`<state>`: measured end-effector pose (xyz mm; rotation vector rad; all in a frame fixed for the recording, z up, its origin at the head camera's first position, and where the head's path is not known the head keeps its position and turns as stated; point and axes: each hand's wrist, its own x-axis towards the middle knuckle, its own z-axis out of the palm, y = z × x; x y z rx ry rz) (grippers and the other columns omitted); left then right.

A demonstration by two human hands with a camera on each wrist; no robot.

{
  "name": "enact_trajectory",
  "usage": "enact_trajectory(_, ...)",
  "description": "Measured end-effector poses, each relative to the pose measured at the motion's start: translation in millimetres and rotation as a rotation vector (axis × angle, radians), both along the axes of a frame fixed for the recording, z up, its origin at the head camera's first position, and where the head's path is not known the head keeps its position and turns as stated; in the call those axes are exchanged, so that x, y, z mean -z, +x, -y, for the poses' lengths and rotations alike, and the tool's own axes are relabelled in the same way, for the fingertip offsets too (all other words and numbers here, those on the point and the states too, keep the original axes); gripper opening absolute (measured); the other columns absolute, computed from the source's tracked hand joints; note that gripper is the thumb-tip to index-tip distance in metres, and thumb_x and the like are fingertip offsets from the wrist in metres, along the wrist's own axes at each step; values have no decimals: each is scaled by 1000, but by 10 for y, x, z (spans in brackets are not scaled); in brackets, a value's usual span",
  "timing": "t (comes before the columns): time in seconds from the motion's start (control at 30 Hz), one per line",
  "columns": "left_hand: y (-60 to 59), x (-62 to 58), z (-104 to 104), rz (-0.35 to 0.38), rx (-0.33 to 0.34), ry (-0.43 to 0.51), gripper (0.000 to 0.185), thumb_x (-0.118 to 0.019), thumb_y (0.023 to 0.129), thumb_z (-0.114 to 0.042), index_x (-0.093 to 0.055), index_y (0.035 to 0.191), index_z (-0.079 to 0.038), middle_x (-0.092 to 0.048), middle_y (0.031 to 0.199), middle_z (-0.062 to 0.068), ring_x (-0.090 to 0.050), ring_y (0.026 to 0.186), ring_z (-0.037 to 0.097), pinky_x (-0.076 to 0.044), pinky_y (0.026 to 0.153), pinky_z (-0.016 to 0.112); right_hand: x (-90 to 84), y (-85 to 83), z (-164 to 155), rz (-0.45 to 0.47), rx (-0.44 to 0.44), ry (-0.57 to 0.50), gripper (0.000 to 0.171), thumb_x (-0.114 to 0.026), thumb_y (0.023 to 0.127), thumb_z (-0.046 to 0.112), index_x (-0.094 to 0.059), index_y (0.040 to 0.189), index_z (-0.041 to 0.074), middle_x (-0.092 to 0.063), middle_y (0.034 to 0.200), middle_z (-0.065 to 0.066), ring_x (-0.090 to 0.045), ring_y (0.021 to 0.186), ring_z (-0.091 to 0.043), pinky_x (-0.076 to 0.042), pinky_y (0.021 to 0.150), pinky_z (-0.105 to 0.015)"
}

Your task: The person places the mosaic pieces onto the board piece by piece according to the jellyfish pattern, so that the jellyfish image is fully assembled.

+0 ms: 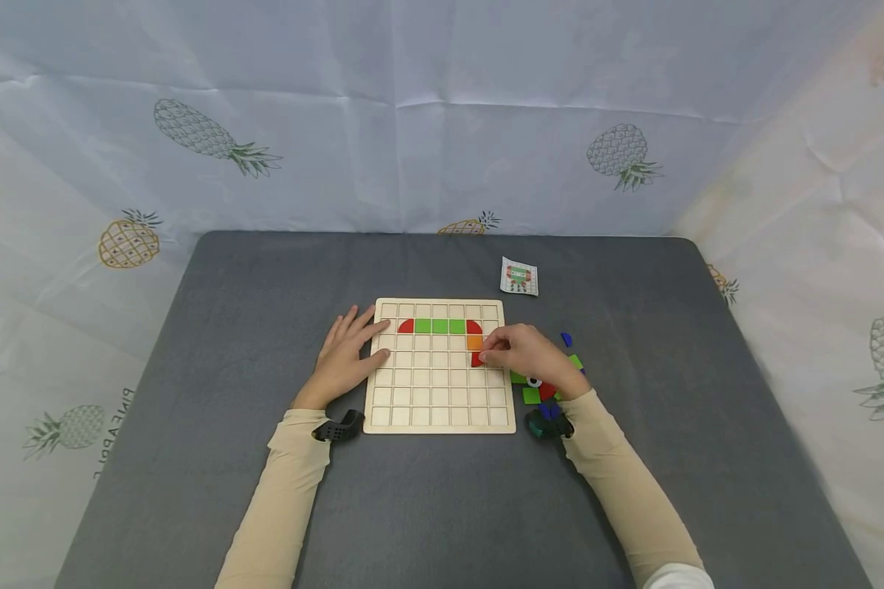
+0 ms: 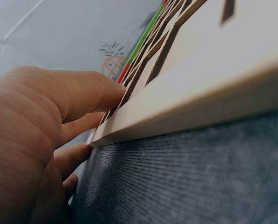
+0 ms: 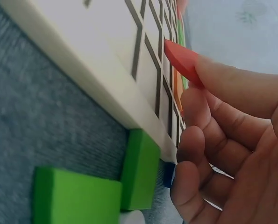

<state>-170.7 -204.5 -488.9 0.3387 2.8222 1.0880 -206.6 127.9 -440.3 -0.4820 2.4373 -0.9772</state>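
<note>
Your right hand [image 1: 523,350] pinches a red tile [image 3: 181,60] near the right edge of the wooden grid board [image 1: 421,428]; your left hand [image 1: 344,356], fingers spread, touches its left edge. Beneath is a dark grey tabletop [image 1: 427,507], a pattern card [image 1: 519,278] nearer its back edge, pineapple-print cloth [image 1: 486,49] beyond.

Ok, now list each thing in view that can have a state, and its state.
Left hand, spread, touching the board
Right hand, pinching a red piece
Red piece, held tilted over the board
Board, flat, partly filled
Green squares, three laid in a row
Rounded red pieces, one at each row end
Orange square, laid on the board
Card, printed side up
Loose pieces, scattered, partly hidden
Cloth, hanging creased
</note>
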Motion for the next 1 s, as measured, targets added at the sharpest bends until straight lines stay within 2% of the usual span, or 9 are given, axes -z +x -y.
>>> enact_trajectory(0.2, -1, 0, 2, 3, -1, 1, 57, -65, 97, -27, -50, 151, -15, -26, 169, 12, -6, 160, 33, 3, 131, 50, 37, -6, 23, -44, -2, 36, 16, -66, 99, 21, -77, 102, 10, -74, 89, -3, -55, 70, -13, -45, 62, -25)
enact_trajectory(0.6, -7, 8, 7, -5, 3, 2, 57, -66, 97, -26, -50, 151, -15, -26, 168, 13, -6, 160, 34, 3, 131, 50, 96, 11, 88, -89, 34, 91, 14, -67, 98, 24, -76, 97, 12, -73, 86, 0, -57, 70, -11, -46, 62, -24)
enact_trajectory(0.8, -7, 10, 3, -4, 2, 3, 57, -66, 97, -26, -51, 151, -15, -26, 168, 12, -6, 160, 33, 4, 131, 49, 104, 36, 132, -105, 70, 114, 14, -69, 98, 25, -74, 93, 14, -68, 78, 1, -52, 63, -13, -40, 57, -25)
enact_trajectory(1.0, -4, 6, 4, -4, 4, 3, 57, -66, 97, -26, -50, 151, -15, -26, 168, 13, -6, 160, 34, 4, 131, 50, 122, 77, 178, -163, 72, 172, 16, -69, 98, 29, -70, 94, 13, -62, 73, 1, -49, 59, -13, -37, 52, -25)
